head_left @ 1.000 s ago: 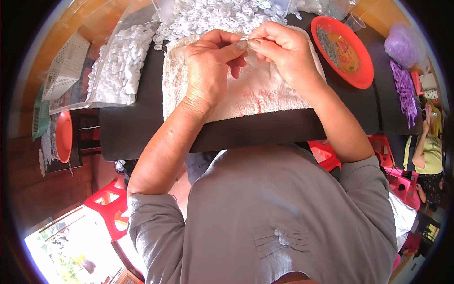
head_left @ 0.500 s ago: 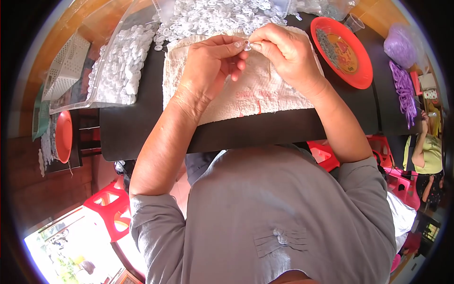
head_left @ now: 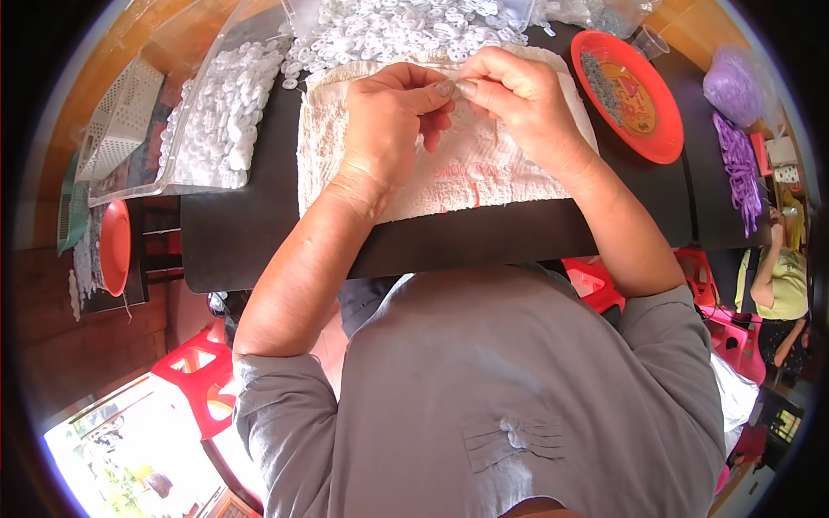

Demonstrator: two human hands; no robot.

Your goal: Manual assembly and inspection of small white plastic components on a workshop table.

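Note:
Over a cream cloth (head_left: pixel 406 194), my left hand (head_left: pixel 393 112) and my right hand (head_left: pixel 522 99) meet fingertip to fingertip. The thumb and index finger of my left hand are pinched together, its other fingers curled loosely below. My right hand pinches from the other side, thumb against finger. What lies between them is almost wholly covered by the fingertips; a small whitish piece showed there a moment before. Just beyond the cloth spreads a heap of small white oval plastic pieces (head_left: pixel 397 30) with holes. On the right, a red plate (head_left: pixel 663 129) holds small grey pieces (head_left: pixel 602 86).
A clear bin at the left holds many white plastic pieces (head_left: pixel 224 121), beside a white perforated basket (head_left: pixel 125 121). Purple cord (head_left: pixel 737 173) and a purple bundle (head_left: pixel 732 82) lie right. A clear cup (head_left: pixel 649 41) stands behind the plate. Another person (head_left: pixel 781 281) is at far right.
My fingertips have closed over the small whitish piece that showed between them. Both hands have turned slightly and come a little nearer to me.

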